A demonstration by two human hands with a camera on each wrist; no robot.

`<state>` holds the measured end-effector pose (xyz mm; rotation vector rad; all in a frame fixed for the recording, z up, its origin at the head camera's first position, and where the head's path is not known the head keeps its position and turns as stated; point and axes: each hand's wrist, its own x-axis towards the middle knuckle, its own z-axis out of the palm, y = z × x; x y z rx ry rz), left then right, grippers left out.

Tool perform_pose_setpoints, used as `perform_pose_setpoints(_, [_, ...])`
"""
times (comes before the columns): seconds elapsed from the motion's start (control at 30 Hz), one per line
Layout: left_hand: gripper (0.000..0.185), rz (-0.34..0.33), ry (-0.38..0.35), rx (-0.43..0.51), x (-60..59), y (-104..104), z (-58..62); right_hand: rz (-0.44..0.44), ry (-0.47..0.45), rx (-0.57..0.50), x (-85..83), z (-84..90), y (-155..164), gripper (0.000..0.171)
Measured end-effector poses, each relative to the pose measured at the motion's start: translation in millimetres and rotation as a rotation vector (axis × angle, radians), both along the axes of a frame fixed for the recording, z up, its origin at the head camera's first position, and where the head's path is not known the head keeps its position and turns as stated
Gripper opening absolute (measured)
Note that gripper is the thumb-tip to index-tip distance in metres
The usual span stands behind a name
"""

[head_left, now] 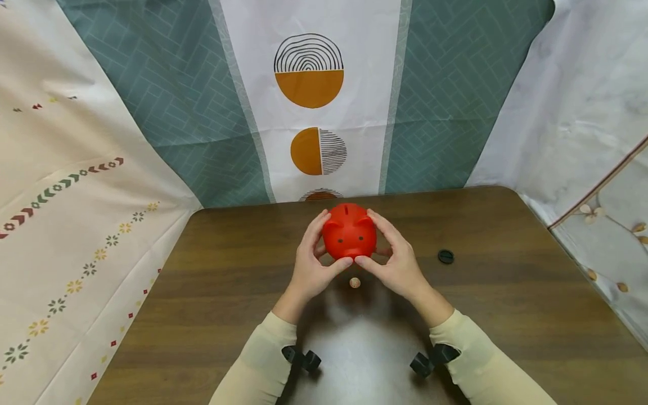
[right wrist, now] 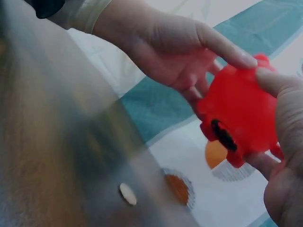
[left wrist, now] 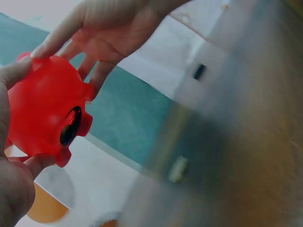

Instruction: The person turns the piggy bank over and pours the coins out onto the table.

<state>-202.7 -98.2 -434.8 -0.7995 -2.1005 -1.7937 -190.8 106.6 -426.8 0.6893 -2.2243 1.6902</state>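
Observation:
A red piggy bank (head_left: 349, 233), with a coin slot on top, is held up between both hands, its face toward me. My left hand (head_left: 315, 264) grips its left side and my right hand (head_left: 397, 265) its right side, the thumbs meeting below the snout. Both wrist views show a dark round hole (left wrist: 71, 126) in its underside, between the stubby feet. On the table just in front of the bank lies a small copper-coloured coin (head_left: 355, 283). Farther right, a round black plug (head_left: 446, 257) rests on the wood.
The brown wooden table (head_left: 228, 315) reaches back to a patterned curtain (head_left: 324, 118). Cream printed cloth (head_left: 76, 236) hangs along the left edge and pale cloth (head_left: 582, 140) along the right. Black straps with small cameras (head_left: 310, 360) sit on both sleeves.

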Motion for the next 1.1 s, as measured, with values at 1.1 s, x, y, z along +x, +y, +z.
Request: perform_pose_setpoints(1.1, [0.073,0.015,-0.243,-0.152,15.8,-1,19.6,0.014,-0.308,-0.043,-7.4,-21.7,-2,0.076])
